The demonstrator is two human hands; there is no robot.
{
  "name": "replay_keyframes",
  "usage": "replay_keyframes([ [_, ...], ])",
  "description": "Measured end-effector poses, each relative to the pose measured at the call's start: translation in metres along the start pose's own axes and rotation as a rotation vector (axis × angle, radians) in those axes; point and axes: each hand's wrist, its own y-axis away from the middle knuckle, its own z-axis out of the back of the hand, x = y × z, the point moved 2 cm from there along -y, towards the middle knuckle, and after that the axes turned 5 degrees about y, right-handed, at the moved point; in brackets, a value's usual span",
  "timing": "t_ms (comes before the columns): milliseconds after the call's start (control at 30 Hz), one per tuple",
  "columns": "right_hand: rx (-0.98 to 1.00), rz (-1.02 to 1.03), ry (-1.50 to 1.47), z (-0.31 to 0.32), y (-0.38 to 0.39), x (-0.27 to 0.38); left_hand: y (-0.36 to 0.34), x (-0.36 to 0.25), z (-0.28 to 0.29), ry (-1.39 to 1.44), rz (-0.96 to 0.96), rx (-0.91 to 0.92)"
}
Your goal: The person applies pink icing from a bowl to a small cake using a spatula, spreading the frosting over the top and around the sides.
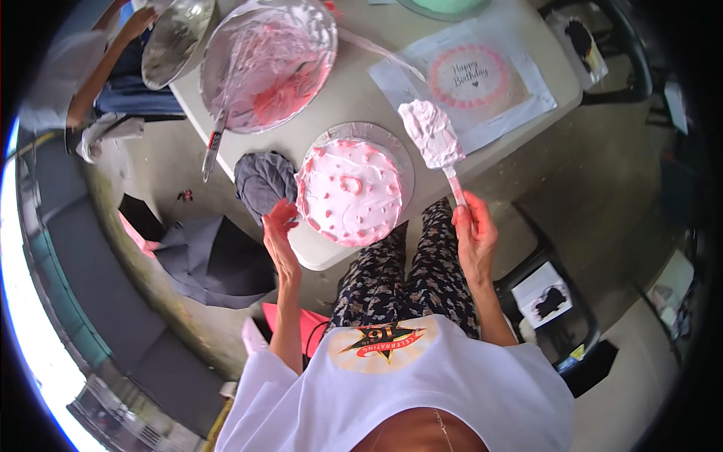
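A round cake covered in pale pink frosting, dotted with darker pink dabs and a small ring in the middle, stands on a round board near the table's front edge. My right hand grips the handle of a spatula, whose broad blade is heaped with whitish-pink frosting and raised to the right of the cake. Beside the cake's left edge is my left hand, empty with its fingers apart; whether it touches the cake I cannot tell. A dark folded cloth lies just beyond it.
A large metal bowl smeared with pink frosting stands at the table's back left, a knife-like tool leaning on its rim. A printed cake picture lies back right. Another person's hand holds a metal bowl. Black chairs and an umbrella flank me.
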Motion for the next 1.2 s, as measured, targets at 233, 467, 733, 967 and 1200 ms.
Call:
replay_keyframes([
  [233, -0.003, -0.081, 0.089, -0.011, 0.018, -0.038, -0.001, 0.005, -0.005, 0.128, 0.148, 0.014],
  [467, -0.014, -0.007, 0.156, -0.013, 0.025, -0.047, -0.004, -0.001, 0.000, 0.184, 0.245, 0.041],
  [733, 0.019, -0.174, -0.134, -0.029, 0.045, -0.056, -0.009, 0.003, 0.009, 0.192, 0.288, 0.034],
  [967, 0.064, -0.410, -0.429, -0.029, 0.060, -0.055, -0.010, 0.000, 0.008, 0.210, 0.310, 0.074],
  [1200, 0.165, -0.506, -0.607, -0.019, 0.056, -0.033, -0.010, -0.001, 0.008, 0.201, 0.297, 0.103],
])
